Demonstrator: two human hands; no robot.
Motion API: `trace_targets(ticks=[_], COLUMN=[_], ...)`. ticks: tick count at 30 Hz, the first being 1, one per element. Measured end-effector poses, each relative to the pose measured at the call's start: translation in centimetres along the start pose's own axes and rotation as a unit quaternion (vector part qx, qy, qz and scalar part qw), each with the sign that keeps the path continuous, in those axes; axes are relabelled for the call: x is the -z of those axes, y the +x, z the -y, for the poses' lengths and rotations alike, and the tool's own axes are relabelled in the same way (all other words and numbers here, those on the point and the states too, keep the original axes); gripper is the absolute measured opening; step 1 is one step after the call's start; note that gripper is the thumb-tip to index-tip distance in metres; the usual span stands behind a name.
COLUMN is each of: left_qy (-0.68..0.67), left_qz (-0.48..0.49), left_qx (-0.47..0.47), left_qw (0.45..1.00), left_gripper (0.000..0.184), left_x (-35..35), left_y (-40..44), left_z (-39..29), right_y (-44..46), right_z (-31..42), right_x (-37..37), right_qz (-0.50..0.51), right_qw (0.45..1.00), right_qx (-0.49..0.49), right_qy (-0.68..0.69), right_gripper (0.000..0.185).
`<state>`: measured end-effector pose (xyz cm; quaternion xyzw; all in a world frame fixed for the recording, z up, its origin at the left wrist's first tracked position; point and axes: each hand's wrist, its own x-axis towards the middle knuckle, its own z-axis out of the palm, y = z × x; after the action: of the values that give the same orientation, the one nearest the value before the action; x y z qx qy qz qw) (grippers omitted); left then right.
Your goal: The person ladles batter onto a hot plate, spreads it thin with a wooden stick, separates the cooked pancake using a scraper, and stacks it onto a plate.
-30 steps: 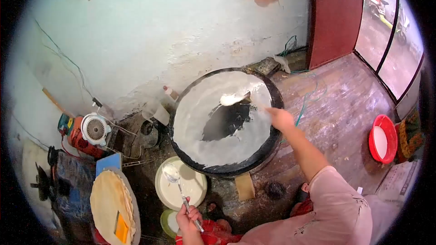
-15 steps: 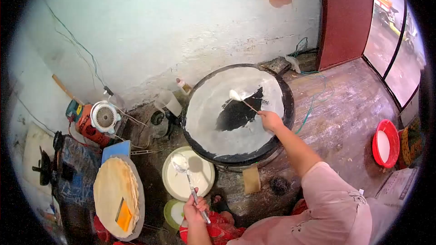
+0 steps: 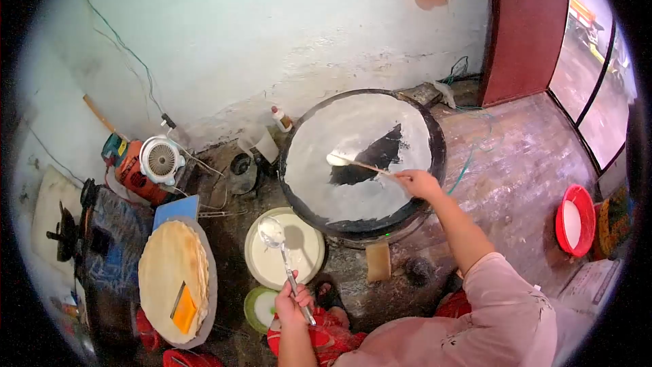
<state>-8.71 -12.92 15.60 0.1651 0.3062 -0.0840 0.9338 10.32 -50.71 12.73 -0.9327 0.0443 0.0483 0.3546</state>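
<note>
My right hand (image 3: 418,183) is closed round the thin handle of a spreader (image 3: 371,167). The spreader's head is coated in white batter and rests on a large round black griddle (image 3: 435,156). A sheet of pale batter (image 3: 319,129) covers most of the griddle, with a dark bare patch (image 3: 380,156) near its middle. In my left hand (image 3: 293,300) is a metal ladle (image 3: 285,256), its batter-coated bowl held over a wide basin of white batter (image 3: 261,268). A green bowl (image 3: 257,312) with white contents sits just below that basin.
At left, a stack of thin round flatbreads (image 3: 166,258) carries an orange-handled scraper (image 3: 183,312). A blower (image 3: 161,160), a blue board (image 3: 175,211) and a bottle (image 3: 282,120) stand near the wall. Far right is a red basin (image 3: 566,231); a cable (image 3: 468,156) crosses the floor.
My right hand has moved slightly right and the spreader's head has swept left and down across the griddle. The dark bare patch is smaller. My left hand still holds the ladle over the basin.
</note>
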Motion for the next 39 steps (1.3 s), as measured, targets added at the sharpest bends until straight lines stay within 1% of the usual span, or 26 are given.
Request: trace_targets(ticks=[2,3,4,5,6,9,13,15,16,17,18,19,21,22,25,26,28,29,30,31,32,34,36,37,38,39], left_qy=[0.026,0.043,0.044,0.035,0.025,0.018,0.03,0.038,0.032,0.027,0.029,0.026,0.025,0.016,0.008,0.008,0.014,0.022,0.032,0.006,0.007,-0.003,-0.001,0.01,0.02,0.011], left_qz=[-0.005,0.006,0.003,-0.003,-0.01,0.003,0.014,0.017,0.017,0.015,0.015,0.017,0.019,0.026,0.028,0.028,0.024,0.012,0.001,0.015,0.015,0.013,0.024,0.023,0.024,0.008], left_qx=[-0.019,-0.032,-0.034,-0.026,-0.019,-0.018,-0.021,-0.02,-0.018,-0.017,-0.016,-0.011,-0.006,0.003,0.006,0.006,-0.001,-0.019,-0.036,-0.012,-0.01,-0.002,0.003,-0.001,-0.003,-0.011], left_qw=[0.999,0.999,0.998,0.999,0.999,1.0,0.999,0.999,0.999,0.999,0.999,0.999,0.999,1.0,1.0,1.0,1.0,1.0,0.999,1.0,1.0,1.0,1.0,1.0,0.999,1.0], left_gripper=[0.027,0.027,0.027,0.027,0.027,0.027,0.027,0.027,0.026,0.026,0.026,0.026,0.027,0.027,0.027,0.027,0.028,0.029,0.03,0.029,0.029,0.029,0.029,0.029,0.028,0.028], left_x=[0.4,0.5,0.1,-0.4,-0.5,0.5,0.5,0.7,0.6,0.6,0.7,0.8,0.8,0.8,0.7,0.7,0.8,0.9,0.9,1.2,1.0,0.9,1.1,1.2,1.1,0.7], left_y=[-0.1,0.0,-0.3,-0.5,-0.7,-0.3,-0.5,-0.7,-0.7,-0.7,-0.6,-0.5,-0.5,-0.6,-1.1,-1.2,-1.1,-1.1,-1.1,-0.9,-0.8,-1.1,-1.1,-1.1,-0.9,-1.1], left_z=[0.2,0.3,0.3,0.4,0.4,0.2,0.1,0.1,0.1,0.1,0.1,0.1,0.1,0.0,0.1,0.1,0.2,0.2,0.2,0.0,-0.1,-0.2,-0.4,-0.4,-0.3,-0.1], right_y=[1.0,2.1,3.9,3.8,3.5,0.7,-2.3,-4.1,-3.9,-4.8,-5.8,-6.2,-7.6,-7.6,-6.1,-5.6,-5.5,-5.8,-6.4,-7.0,-8.4,-7.5,-6.4,-4.9,-4.6,-4.6], right_z=[-1.0,-2.4,-4.3,-3.3,-2.7,1.1,2.0,2.4,1.0,1.8,2.6,2.8,3.7,3.5,1.8,0.9,1.6,1.4,1.3,1.3,2.2,-0.1,-1.0,-2.1,-1.9,-1.5], right_x=[-0.6,-2.2,-4.7,-4.8,-4.6,0.3,5.8,5.0,2.1,0.0,-2.4,-4.9,-8.9,-10.5,-9.5,-8.7,-7.0,-7.4,-8.2,-9.0,-8.7,-9.0,-6.1,-5.5,-4.6,-4.2], right_qz=[-0.054,-0.05,-0.069,-0.088,-0.086,0.082,0.071,-0.119,-0.2,-0.221,-0.236,-0.176,-0.159,-0.186,-0.179,-0.214,-0.191,-0.192,-0.187,-0.183,-0.159,-0.125,-0.174,-0.165,-0.178,-0.178], right_qw=[0.995,0.995,0.997,0.994,0.994,0.994,0.985,0.976,0.955,0.947,0.939,0.945,0.928,0.92,0.922,0.916,0.947,0.947,0.953,0.957,0.949,0.935,0.934,0.933,0.941,0.963], right_qx=[-0.089,-0.089,-0.018,0.053,0.054,0.037,0.056,0.064,0.104,0.13,0.151,0.154,0.247,0.262,0.191,0.187,0.066,0.063,0.097,0.13,0.204,0.224,0.135,0.086,0.052,0.017], right_qy=[0.003,0.002,0.018,0.033,0.034,-0.064,-0.145,-0.17,-0.191,-0.193,-0.196,-0.229,-0.228,-0.226,-0.284,-0.284,-0.249,-0.25,-0.217,-0.184,-0.18,-0.246,-0.28,-0.306,-0.282,-0.202], right_gripper=[0.029,0.029,0.029,0.029,0.029,0.028,0.027,0.028,0.035,0.044,0.042,0.042,0.046,0.047,0.046,0.047,0.046,0.046,0.039,0.032,0.03,0.032,0.036,0.04,0.04,0.039])
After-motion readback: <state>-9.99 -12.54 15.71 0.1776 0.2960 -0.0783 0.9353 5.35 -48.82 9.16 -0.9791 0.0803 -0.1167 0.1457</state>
